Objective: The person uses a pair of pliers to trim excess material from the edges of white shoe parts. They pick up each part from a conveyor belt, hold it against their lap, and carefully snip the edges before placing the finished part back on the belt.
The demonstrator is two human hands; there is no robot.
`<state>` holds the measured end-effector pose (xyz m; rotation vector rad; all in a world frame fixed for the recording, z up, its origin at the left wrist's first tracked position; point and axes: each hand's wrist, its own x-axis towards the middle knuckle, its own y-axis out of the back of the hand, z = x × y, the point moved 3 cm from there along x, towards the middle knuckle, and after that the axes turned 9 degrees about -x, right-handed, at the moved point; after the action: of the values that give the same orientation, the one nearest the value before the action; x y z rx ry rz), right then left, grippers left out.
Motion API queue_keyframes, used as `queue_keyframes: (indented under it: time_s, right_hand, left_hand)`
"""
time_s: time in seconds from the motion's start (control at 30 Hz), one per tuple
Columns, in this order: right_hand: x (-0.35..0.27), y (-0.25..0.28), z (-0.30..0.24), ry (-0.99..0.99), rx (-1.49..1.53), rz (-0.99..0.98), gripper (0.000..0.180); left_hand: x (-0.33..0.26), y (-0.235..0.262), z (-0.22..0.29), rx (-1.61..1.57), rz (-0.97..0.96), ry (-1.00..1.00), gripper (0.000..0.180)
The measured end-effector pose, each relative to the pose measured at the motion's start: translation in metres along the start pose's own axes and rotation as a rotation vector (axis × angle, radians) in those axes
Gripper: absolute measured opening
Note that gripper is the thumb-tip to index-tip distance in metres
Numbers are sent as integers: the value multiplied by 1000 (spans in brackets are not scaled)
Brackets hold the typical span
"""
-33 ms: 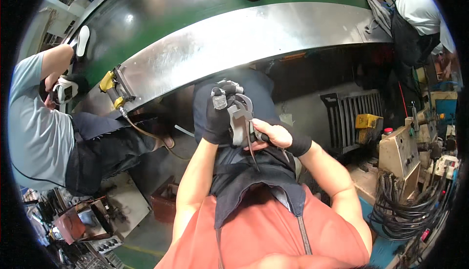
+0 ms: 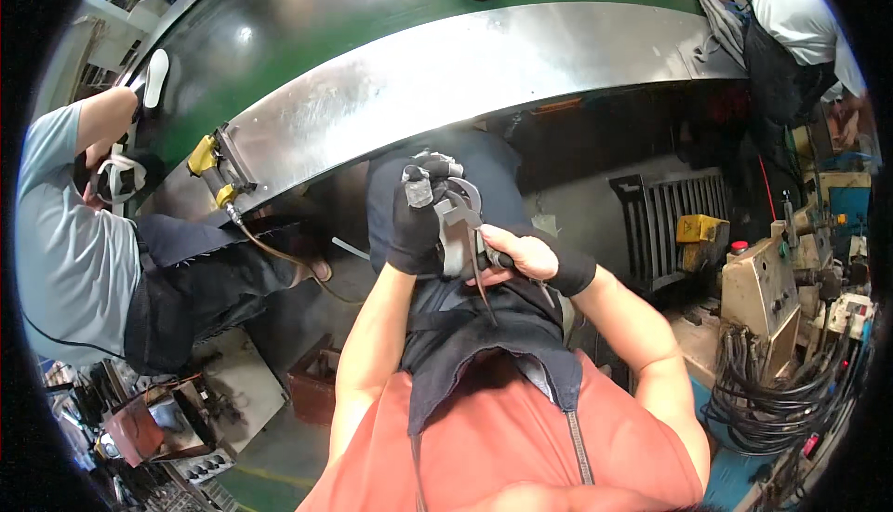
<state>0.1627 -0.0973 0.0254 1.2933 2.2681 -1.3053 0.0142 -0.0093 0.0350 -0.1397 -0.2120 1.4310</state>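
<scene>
We hold a grey metal part (image 2: 456, 224) in front of the chest, near the middle of the scene, just below the long steel bench (image 2: 484, 56).

Hands. The left hand (image 2: 409, 224), in a black glove, is wrapped around the left side of the part, fingers closed on it. The right hand (image 2: 521, 253), bare with a black wrist band, is closed around a thin dark tool (image 2: 482, 279) whose tip hangs down over the dark apron (image 2: 484, 345); it touches the part's right side.

Handling. We judge the part stiff and fairly heavy for its size, with curved edges that may be sharp. Take it by the thick body, as the gloved hand does, not by the thin curved rim. The tool looks light and slender; grip it by its handle.

Surroundings. A second person in a grey shirt (image 2: 65, 252) sits at the left, beside a yellow fitting (image 2: 203, 157) on the bench edge. A machine (image 2: 763, 279) and coiled black cables (image 2: 772, 391) stand at the right. The bench edge lies close beyond the part and limits reach forward.
</scene>
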Motion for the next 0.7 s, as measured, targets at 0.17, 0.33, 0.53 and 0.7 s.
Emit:
queue_keyframes:
  time_s: [0.17,0.33,0.53,0.7]
  right_hand:
    - [-3,4,-11,-107,-146,44,48]
    - [4,22,6,-131,-143,-119,48]
    - [28,-6,23,493,-893,653,40]
    - [50,-3,42,539,-893,566,34]
  left_hand:
    - [3,-8,3,68,55,26,72]
    - [3,3,-23,-45,-14,-65,55]
    - [12,8,-43,43,21,-111,47]
    - [16,26,-41,52,-3,-151,55]
